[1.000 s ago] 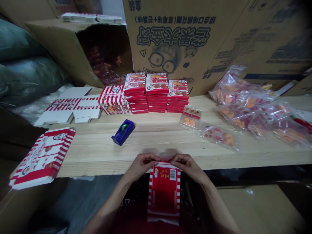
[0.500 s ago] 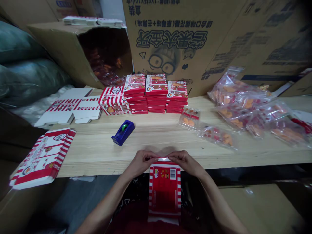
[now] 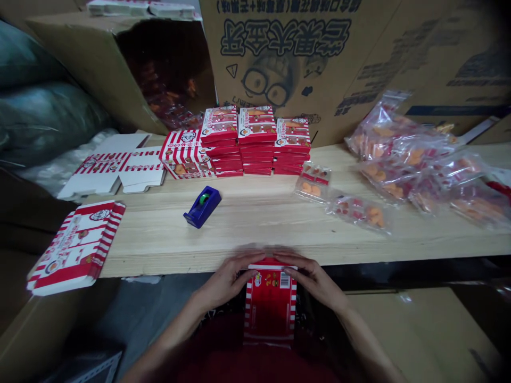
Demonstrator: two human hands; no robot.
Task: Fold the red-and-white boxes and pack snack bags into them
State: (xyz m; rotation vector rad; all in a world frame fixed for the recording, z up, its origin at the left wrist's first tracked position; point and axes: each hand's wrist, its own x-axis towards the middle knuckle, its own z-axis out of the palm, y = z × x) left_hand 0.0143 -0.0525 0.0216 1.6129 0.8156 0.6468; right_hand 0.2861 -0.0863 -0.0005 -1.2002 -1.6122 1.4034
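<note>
A red and white striped cardboard box (image 3: 270, 308) is held at the front edge of the table, its barcode side facing up. My left hand (image 3: 235, 274) grips the box's far left corner, thumb on the printed face and fingers over the far end. Opposite it, my right hand (image 3: 309, 274) holds the far right corner the same way. The far flap lies partly under my fingers, which are slightly blurred. Beyond the hands, a blue tape dispenser (image 3: 203, 206) with a green core sits on the wooden table (image 3: 255, 223).
Stacked filled boxes (image 3: 255, 141) stand at the back. Flattened boxes (image 3: 75, 244) lie at the left edge, with unfolded cartons (image 3: 115, 165) behind. Clear bags of toy food (image 3: 415, 159) are heaped at the right; loose packets (image 3: 357, 211) lie nearer. A large carton (image 3: 279, 64) rises behind.
My fingers have moved from pinching the upright end flap to wrapping over the box's far end, with thumbs now on its face. The view has tilted slightly downward.
</note>
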